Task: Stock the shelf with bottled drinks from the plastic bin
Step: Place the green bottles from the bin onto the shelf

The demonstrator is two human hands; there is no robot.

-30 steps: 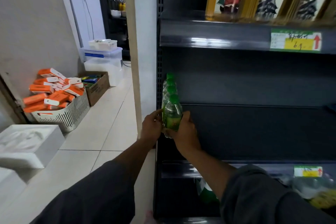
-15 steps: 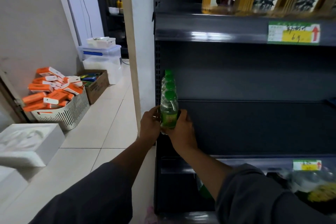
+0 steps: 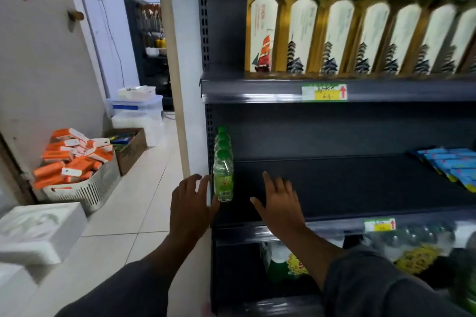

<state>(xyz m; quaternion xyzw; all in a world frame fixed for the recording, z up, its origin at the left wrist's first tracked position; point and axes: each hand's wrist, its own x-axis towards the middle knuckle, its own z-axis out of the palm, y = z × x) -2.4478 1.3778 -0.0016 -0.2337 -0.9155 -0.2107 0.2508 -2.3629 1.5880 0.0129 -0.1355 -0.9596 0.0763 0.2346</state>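
A row of clear bottles with green caps and green labels (image 3: pixel 223 177) stands at the left end of the dark middle shelf (image 3: pixel 334 183), front to back. My left hand (image 3: pixel 192 203) hovers just left of the front bottle, fingers spread, holding nothing. My right hand (image 3: pixel 279 203) is spread open to the right of the bottle, over the shelf's front edge, apart from the bottle. The plastic bin with drinks is not in view.
Tall gold-and-white bottles (image 3: pixel 334 33) fill the upper shelf. Blue packets (image 3: pixel 453 165) lie at the middle shelf's right end. The lower shelf holds bottles (image 3: pixel 412 239). On the floor left: a white basket of orange boxes (image 3: pixel 77 162), a cardboard box (image 3: pixel 128 144), white foam boxes (image 3: pixel 38 231).
Both hands have let go of the front bottle and drawn back with fingers spread. The bottle now stands on the shelf. The camera has tilted up.
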